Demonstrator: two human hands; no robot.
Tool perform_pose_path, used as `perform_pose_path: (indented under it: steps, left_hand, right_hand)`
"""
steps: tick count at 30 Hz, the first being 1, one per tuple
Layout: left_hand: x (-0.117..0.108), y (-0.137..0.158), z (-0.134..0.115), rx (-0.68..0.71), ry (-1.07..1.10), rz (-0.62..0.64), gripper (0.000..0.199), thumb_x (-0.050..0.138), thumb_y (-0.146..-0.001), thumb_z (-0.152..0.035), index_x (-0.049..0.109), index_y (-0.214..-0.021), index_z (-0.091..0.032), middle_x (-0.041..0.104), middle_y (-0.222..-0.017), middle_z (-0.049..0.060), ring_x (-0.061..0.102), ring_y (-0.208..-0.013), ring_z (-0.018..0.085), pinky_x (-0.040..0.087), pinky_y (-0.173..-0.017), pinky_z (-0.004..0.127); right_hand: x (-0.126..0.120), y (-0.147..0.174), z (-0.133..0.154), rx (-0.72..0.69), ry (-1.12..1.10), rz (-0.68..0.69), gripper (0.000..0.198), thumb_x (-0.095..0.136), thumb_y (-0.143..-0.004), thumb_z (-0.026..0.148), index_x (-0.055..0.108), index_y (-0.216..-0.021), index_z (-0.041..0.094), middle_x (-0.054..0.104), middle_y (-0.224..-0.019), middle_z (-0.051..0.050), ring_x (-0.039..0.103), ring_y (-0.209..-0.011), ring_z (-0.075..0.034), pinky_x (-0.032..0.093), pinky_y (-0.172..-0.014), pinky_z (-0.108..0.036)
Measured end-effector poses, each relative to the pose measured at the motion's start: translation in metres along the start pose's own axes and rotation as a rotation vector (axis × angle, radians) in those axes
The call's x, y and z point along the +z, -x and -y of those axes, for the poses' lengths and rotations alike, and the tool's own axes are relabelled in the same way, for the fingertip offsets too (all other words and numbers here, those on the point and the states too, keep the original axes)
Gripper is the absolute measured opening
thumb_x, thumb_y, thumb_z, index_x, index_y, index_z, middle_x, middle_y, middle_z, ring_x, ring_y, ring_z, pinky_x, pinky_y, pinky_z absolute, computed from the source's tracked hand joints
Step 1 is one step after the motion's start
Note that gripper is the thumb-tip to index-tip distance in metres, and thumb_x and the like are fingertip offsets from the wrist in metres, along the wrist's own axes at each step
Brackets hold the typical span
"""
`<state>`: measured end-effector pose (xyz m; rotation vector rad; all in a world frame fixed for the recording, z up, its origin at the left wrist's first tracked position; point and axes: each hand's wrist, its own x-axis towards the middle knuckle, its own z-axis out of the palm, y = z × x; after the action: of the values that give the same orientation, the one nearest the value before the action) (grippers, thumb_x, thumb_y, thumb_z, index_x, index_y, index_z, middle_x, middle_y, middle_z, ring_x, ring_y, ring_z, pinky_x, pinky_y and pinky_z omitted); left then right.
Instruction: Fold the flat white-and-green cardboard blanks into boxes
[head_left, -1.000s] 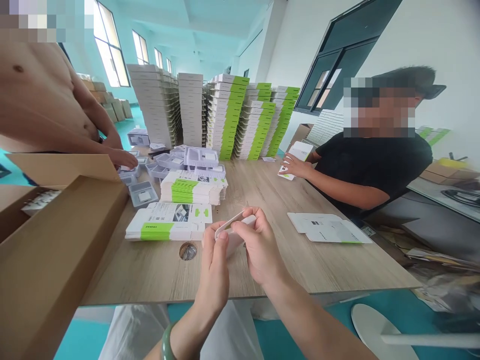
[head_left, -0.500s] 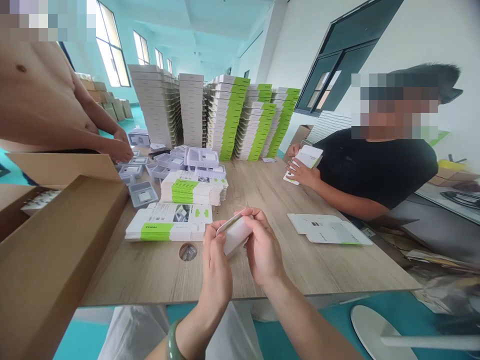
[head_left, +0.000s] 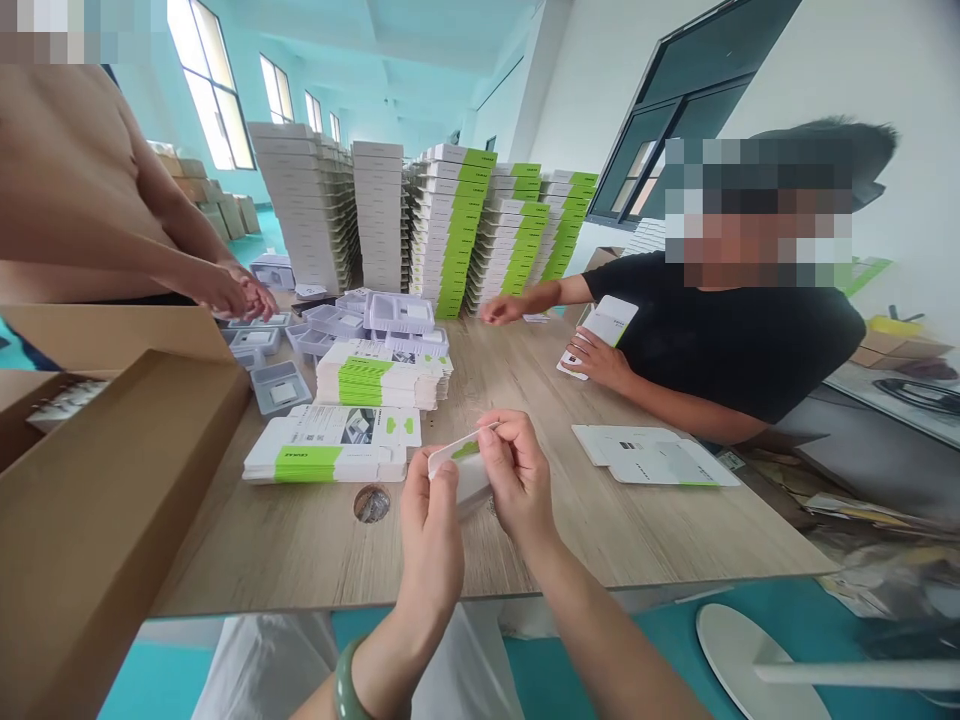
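Between my two hands is a small white cardboard box [head_left: 471, 477] with a patch of green at its end flap, held tilted above the table's front part. My left hand [head_left: 431, 510] grips its left side, thumb on top near the flap's edge. On the right side, my right hand [head_left: 516, 470] pinches the flap's corner between thumb and fingers. The box's underside is hidden by my hands. Just left of my hands lies a stack of flattened white and green boxes [head_left: 330, 445], with a second stack of boxes [head_left: 360, 375] behind it.
Clear plastic trays [head_left: 397, 312] pile up behind the stacks. Tall box towers [head_left: 454, 230] stand at the back. A brown carton [head_left: 112, 500] flanks the left. At right, one flat box [head_left: 652, 455] lies near a co-worker [head_left: 720, 340] holding a box; another person [head_left: 67, 190] stands left.
In my hands, the box's end flap has tilted up and shows more green. The co-worker at right has stretched one arm across the table. The person at left has moved their hands slightly.
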<state>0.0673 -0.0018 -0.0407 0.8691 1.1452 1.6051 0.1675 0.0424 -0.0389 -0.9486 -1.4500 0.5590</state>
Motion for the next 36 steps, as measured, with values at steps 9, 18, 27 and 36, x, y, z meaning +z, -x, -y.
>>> perform_pose_path:
  steps: [9, 18, 27, 36]
  left_hand:
    - [0.002, -0.001, -0.004, 0.045, 0.085, -0.040, 0.020, 0.062, -0.089, -0.041, 0.060, -0.085, -0.022, 0.056, -0.072, -0.004, 0.049, -0.066, 0.014, 0.041, -0.062, 0.024]
    - [0.007, -0.002, 0.005, 0.171, 0.072, -0.109, 0.013, 0.059, -0.094, -0.035, 0.060, -0.090, -0.022, 0.063, -0.082, -0.001, 0.059, -0.075, 0.015, 0.048, -0.069, 0.025]
    - [-0.002, -0.003, 0.017, 0.256, 0.030, -0.116, 0.027, 0.059, -0.095, -0.049, 0.065, -0.093, -0.022, 0.068, -0.087, 0.002, 0.062, -0.080, 0.019, 0.048, -0.073, 0.028]
    - [-0.009, 0.002, 0.017, 0.330, -0.037, -0.033, 0.040, 0.051, -0.097, -0.055, 0.062, -0.075, -0.025, 0.058, -0.066, 0.001, 0.052, -0.062, 0.020, 0.042, -0.060, 0.032]
  right_hand:
    - [0.006, 0.009, -0.003, 0.024, -0.018, -0.084, 0.020, 0.059, -0.095, 0.035, 0.054, -0.079, 0.025, 0.063, -0.104, -0.004, 0.058, -0.084, -0.019, 0.042, -0.073, -0.034]
    - [0.023, 0.013, 0.009, 0.373, -0.336, -0.167, 0.031, 0.056, -0.076, 0.029, 0.045, -0.106, 0.029, 0.063, -0.080, 0.005, 0.056, -0.062, -0.018, 0.042, -0.058, -0.032]
    - [0.023, 0.016, 0.012, 0.390, -0.273, -0.244, 0.028, 0.056, -0.072, 0.035, 0.051, -0.098, 0.028, 0.065, -0.075, 0.003, 0.057, -0.062, -0.020, 0.040, -0.057, -0.033]
    - [0.029, 0.052, 0.011, 0.339, -0.216, -0.313, 0.021, 0.053, -0.083, 0.044, 0.049, -0.072, 0.027, 0.056, -0.065, 0.000, 0.052, -0.062, -0.022, 0.041, -0.057, -0.034]
